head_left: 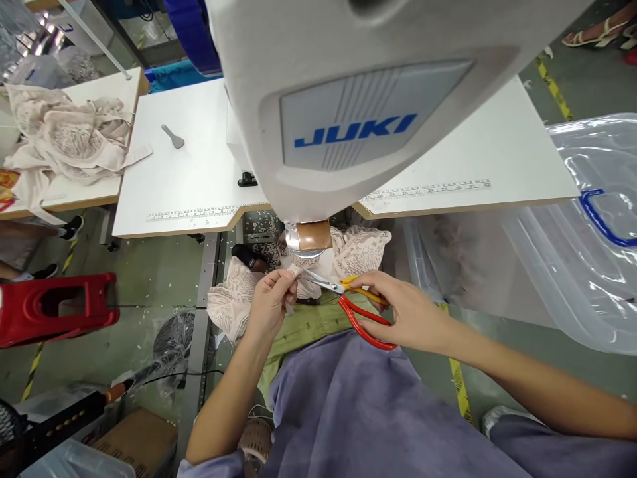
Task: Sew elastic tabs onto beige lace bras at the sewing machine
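Observation:
Cream lace fabric (358, 252) lies under and around the metal end of the white JUKI sewing machine (348, 126), with another lace part (231, 299) hanging to the left. My left hand (275, 295) pinches a small edge of this fabric just below the machine's end. Scissors with red and yellow handles (365, 320) are in my right hand (398, 309), fingers through the handles. Their blades point left and reach the fabric beside my left fingertips, slightly apart.
The white table (184, 172) has printed rulers and a grey tool (173, 137). More lace garments (74, 136) lie at the left. A clear plastic bin (587, 265) stands right; a red stool (60, 309) is left. A person's sandalled foot (594, 34) shows top right.

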`<move>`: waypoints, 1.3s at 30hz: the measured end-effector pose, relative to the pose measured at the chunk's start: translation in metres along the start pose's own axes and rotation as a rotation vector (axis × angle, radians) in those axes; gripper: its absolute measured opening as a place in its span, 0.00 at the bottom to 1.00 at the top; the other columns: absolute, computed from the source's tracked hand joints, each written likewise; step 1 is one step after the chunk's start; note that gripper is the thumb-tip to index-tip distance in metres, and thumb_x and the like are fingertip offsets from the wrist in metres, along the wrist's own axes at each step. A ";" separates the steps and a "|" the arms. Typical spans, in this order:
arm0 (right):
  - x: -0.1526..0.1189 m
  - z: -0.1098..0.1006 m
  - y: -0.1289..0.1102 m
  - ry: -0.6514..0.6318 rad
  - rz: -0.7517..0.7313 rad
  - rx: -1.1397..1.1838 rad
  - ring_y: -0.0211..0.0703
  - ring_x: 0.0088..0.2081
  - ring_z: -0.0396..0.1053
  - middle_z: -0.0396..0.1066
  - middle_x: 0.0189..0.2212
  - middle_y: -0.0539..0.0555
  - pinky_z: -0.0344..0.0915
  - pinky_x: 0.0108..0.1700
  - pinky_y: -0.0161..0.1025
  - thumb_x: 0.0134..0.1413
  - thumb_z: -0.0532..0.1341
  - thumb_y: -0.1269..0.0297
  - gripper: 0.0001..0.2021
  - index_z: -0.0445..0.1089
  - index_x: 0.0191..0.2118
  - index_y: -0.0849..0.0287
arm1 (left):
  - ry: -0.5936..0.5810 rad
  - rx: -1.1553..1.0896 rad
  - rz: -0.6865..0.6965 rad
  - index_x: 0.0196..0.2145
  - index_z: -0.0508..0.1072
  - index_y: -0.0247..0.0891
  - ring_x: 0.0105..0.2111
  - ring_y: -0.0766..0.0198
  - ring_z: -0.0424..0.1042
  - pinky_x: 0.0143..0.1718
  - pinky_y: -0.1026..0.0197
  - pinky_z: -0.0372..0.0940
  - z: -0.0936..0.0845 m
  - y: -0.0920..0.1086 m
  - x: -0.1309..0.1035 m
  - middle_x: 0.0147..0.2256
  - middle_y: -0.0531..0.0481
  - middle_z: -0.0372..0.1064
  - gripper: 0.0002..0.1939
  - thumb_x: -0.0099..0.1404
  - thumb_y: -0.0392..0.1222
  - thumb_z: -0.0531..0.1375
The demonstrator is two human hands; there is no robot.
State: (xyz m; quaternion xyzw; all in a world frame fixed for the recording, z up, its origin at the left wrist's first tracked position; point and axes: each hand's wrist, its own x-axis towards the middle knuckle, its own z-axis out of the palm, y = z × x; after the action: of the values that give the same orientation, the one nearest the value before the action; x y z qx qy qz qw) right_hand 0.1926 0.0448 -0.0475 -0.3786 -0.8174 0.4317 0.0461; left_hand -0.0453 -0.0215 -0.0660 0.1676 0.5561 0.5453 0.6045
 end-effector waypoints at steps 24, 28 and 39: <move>0.001 -0.058 0.047 0.187 0.276 -0.196 0.48 0.35 0.74 0.78 0.40 0.55 0.67 0.34 0.42 0.56 0.61 0.46 0.23 0.74 0.53 0.52 | 0.077 -0.029 0.096 0.25 0.67 0.36 0.19 0.75 0.47 0.22 0.67 0.46 0.008 -0.001 -0.012 0.19 0.60 0.52 0.20 0.62 0.53 0.67; 0.036 -0.113 0.074 0.438 0.285 -0.561 0.57 0.44 0.74 0.77 0.48 0.62 0.65 0.38 0.45 0.63 0.56 0.50 0.23 0.72 0.57 0.57 | -0.009 0.059 0.036 0.25 0.68 0.36 0.19 0.74 0.54 0.22 0.69 0.51 0.019 0.007 -0.011 0.20 0.57 0.59 0.20 0.64 0.54 0.64; 0.041 -0.009 0.006 -0.001 -0.519 -0.320 0.43 0.38 0.74 0.77 0.42 0.55 0.67 0.36 0.37 0.65 0.52 0.68 0.15 0.74 0.49 0.53 | -0.494 0.404 -0.267 0.36 0.74 0.36 0.16 0.69 0.62 0.20 0.64 0.57 0.031 0.033 -0.012 0.25 0.50 0.72 0.13 0.69 0.48 0.56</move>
State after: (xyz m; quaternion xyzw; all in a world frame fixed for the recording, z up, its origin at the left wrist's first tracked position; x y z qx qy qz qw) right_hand 0.1705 0.0799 -0.0567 -0.1594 -0.9445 0.2714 0.0942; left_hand -0.0323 -0.0074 -0.0234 0.3368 0.5066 0.2833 0.7414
